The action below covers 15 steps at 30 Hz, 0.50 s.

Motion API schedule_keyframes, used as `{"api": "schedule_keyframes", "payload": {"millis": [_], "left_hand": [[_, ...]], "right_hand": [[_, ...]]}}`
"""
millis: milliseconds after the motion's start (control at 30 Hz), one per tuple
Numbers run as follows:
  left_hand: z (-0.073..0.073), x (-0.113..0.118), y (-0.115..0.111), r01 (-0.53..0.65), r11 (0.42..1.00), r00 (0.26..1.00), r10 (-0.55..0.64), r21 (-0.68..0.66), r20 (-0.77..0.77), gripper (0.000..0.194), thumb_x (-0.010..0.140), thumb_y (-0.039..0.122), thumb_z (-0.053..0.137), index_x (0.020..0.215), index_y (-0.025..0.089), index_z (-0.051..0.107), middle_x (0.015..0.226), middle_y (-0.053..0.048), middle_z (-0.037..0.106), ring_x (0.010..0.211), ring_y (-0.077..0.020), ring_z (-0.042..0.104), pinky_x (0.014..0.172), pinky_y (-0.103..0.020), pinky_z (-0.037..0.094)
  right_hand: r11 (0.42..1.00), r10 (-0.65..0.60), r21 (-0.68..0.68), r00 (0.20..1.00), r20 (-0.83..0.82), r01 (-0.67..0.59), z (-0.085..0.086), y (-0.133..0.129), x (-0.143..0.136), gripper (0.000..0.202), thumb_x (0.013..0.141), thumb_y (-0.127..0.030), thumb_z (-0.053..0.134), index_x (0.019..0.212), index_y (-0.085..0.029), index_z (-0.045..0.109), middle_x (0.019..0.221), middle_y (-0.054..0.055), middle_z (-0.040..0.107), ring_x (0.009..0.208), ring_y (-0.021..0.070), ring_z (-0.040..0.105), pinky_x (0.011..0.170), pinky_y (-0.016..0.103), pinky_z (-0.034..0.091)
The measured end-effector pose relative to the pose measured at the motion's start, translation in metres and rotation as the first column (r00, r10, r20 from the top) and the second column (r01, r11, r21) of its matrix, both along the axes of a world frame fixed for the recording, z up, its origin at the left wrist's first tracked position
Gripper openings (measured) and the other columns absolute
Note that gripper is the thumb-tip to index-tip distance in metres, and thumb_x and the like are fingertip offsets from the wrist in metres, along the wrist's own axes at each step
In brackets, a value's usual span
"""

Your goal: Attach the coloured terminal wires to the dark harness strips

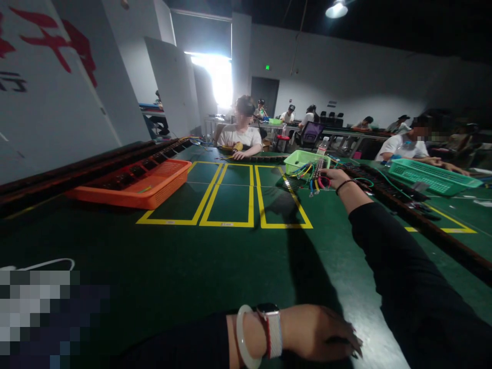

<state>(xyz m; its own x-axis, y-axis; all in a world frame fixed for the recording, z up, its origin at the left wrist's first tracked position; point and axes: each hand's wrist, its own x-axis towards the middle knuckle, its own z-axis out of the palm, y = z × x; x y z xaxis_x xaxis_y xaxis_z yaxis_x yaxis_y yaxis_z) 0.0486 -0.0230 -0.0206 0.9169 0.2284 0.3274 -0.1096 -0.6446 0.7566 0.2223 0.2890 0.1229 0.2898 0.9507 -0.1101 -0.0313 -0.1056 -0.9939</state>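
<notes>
My right hand (333, 179) reaches forward at the end of a black sleeve, fingers closed on a bundle of coloured wires (318, 182). Red, blue, yellow and green ends hang from the bundle, some with metal terminals. Just behind it sits a light green basket (298, 160), partly covered by the wires. My left hand (319, 332) hovers low over the near part of the green table (184, 266). Its fingers are loosely bent with tips a little apart, and nothing shows in them. A watch and a pale bangle are on that wrist.
An orange basket (169, 184) stands at the left, and a teal basket (434, 179) at the right. Yellow tape rectangles (226, 224) mark the table. Dark rails (434, 230) run along both sides. A person (240, 136) sits across; a bottle (323, 146) stands behind the light green basket.
</notes>
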Motion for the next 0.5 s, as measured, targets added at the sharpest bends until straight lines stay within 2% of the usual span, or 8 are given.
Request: {"api": "schedule_keyframes", "payload": {"millis": [200,400,500], "left_hand": [[0.000,0.001,0.000,0.000,0.999,0.999,-0.001,0.038,0.045,0.030,0.088,0.018,0.043,0.108,0.004,0.062,0.113,-0.014,0.063,0.113,-0.0176,0.055,0.099,-0.024,0.041],[-0.001,0.001,0.001,-0.005,0.998,0.998,0.001,-0.059,-0.067,0.029,0.088,0.020,0.045,0.111,0.015,0.061,0.121,-0.007,0.060,0.118,-0.0163,0.052,0.101,-0.026,0.039],[-0.001,0.003,0.002,0.006,0.997,0.994,-0.014,-0.073,-0.105,0.029,0.087,0.020,0.044,0.112,0.017,0.061,0.122,-0.006,0.059,0.118,-0.0173,0.052,0.101,-0.027,0.040]], "right_hand": [[0.994,0.070,0.095,0.993,-0.095,-0.061,-0.008,0.005,-0.021,0.005,0.082,-0.009,0.057,0.083,-0.014,0.056,0.066,-0.001,0.060,0.056,0.0092,0.059,0.051,0.019,0.053],[0.993,0.075,0.099,0.991,-0.110,-0.064,-0.027,0.004,-0.035,0.002,0.085,-0.016,0.052,0.083,-0.016,0.053,0.068,-0.001,0.060,0.054,0.0097,0.060,0.055,0.020,0.055],[0.993,0.085,0.092,0.994,-0.066,-0.079,-0.037,-0.001,-0.033,0.009,0.088,-0.022,0.048,0.088,-0.015,0.054,0.073,0.002,0.062,0.057,0.0101,0.060,0.057,0.020,0.054]]}}
